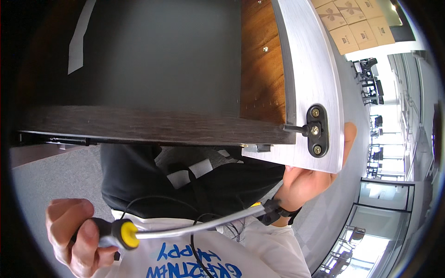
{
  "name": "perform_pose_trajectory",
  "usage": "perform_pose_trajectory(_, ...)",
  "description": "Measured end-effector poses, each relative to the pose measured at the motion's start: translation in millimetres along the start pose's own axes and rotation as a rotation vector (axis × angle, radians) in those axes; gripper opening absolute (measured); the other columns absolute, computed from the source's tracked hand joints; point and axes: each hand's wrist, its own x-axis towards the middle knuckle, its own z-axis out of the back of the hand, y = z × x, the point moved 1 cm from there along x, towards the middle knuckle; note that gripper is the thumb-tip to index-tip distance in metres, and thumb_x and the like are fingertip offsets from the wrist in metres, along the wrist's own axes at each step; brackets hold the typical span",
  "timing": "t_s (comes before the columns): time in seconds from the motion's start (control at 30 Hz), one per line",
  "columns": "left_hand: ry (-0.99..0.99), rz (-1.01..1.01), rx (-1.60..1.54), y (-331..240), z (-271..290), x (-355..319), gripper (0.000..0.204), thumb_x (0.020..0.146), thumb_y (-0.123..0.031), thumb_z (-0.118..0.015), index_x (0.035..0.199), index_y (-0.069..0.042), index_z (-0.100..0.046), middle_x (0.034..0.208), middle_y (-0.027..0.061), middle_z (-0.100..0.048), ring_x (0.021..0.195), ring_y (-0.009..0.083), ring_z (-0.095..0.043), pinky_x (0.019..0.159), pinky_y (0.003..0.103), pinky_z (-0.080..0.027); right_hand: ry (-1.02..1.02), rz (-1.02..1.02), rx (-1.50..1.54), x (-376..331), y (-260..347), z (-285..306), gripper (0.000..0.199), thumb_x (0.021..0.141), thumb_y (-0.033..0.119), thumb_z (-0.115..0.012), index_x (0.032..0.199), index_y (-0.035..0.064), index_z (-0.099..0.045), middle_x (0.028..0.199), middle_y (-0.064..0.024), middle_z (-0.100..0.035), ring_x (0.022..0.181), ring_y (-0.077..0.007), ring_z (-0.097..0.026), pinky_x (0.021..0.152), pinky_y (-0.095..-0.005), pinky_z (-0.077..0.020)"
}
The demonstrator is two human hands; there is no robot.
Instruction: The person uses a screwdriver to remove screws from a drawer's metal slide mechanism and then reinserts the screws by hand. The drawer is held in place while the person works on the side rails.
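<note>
My left hand [76, 236] is wrapped round the black and yellow handle of a screwdriver [194, 227]. Its long metal shaft points right, and the far end overlaps a black device strapped at my right wrist; whether they touch I cannot tell. With fingers behind and thumb at the lower edge, my right hand [308, 185] grips the pale front panel [310, 69] of a dark drawer [153, 123]. On that panel sits a black oval fitting [317, 130] with several screws, and a short pin joins it to the drawer's corner.
Brown cardboard boxes [357, 28] are stacked at the far right. Chairs [371, 83] stand along a bright room beyond. A thin black cable [192, 241] hangs across my white shirt. A glass partition [375, 217] is at the lower right.
</note>
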Motion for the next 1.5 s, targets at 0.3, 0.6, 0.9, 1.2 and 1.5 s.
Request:
perform_pose_trajectory(0.3, -0.209, 0.212, -0.227, 2, -51, -10, 0.032, 0.088, -0.042, -0.071, 0.087, -0.010, -0.069, 0.073, 0.0052, -0.061, 0.053, 0.0127, -0.055, 0.047, 0.026, -0.043, -0.025, -0.005, -0.016, -13, -4, -4, 0.012, 0.098, 0.012, -0.049, 0.100, 0.0003, -0.049, 0.083, -0.0031, -0.051, 0.062, -0.0034, -0.044, 0.056, -0.0184, -0.0353)
perform_pose_trajectory(0.6, -0.226, 0.320, -0.456, 7, -82, -19, 0.039, 0.084, -0.044, -0.067, 0.086, -0.005, -0.065, 0.078, 0.0088, -0.056, 0.063, 0.0174, -0.052, 0.055, 0.031, -0.037, -0.032, -0.014, -0.042, -24, -15, 4, 0.014, 0.097, 0.012, -0.048, 0.102, -0.0015, -0.049, 0.085, -0.0052, -0.052, 0.061, -0.0039, -0.045, 0.054, -0.0184, -0.0355)
perform_pose_trajectory(0.9, -0.150, 0.391, -0.578, 3, -81, -8, 0.038, 0.079, -0.045, -0.071, 0.087, -0.008, -0.066, 0.077, 0.0095, -0.057, 0.063, 0.0167, -0.048, 0.056, 0.033, -0.035, -0.033, -0.029, -0.035, -30, -16, 8, 0.017, 0.097, 0.012, -0.047, 0.104, -0.0033, -0.050, 0.087, -0.0073, -0.053, 0.059, -0.0044, -0.046, 0.051, -0.0184, -0.0356)
perform_pose_trajectory(1.2, -0.118, 0.123, -0.364, 14, -31, 3, 0.045, 0.080, -0.047, -0.080, 0.116, -0.026, -0.062, 0.091, 0.0044, -0.056, 0.082, 0.0198, -0.045, 0.065, 0.034, -0.032, -0.010, -0.069, 0.069, -22, -13, 2, 0.020, 0.096, 0.011, -0.047, 0.107, -0.0052, -0.050, 0.090, -0.0095, -0.055, 0.057, -0.0049, -0.047, 0.048, -0.0184, -0.0358)
perform_pose_trajectory(1.5, -0.152, 0.029, 0.060, 21, -9, 28, 0.060, 0.073, -0.037, -0.082, 0.129, -0.033, -0.061, 0.115, 0.0057, -0.057, 0.097, 0.0248, -0.050, 0.077, 0.042, -0.039, 0.042, -0.097, 0.174, -12, -16, -1, 0.023, 0.096, 0.011, -0.046, 0.109, -0.0070, -0.051, 0.092, -0.0116, -0.056, 0.056, -0.0054, -0.048, 0.046, -0.0183, -0.0359)
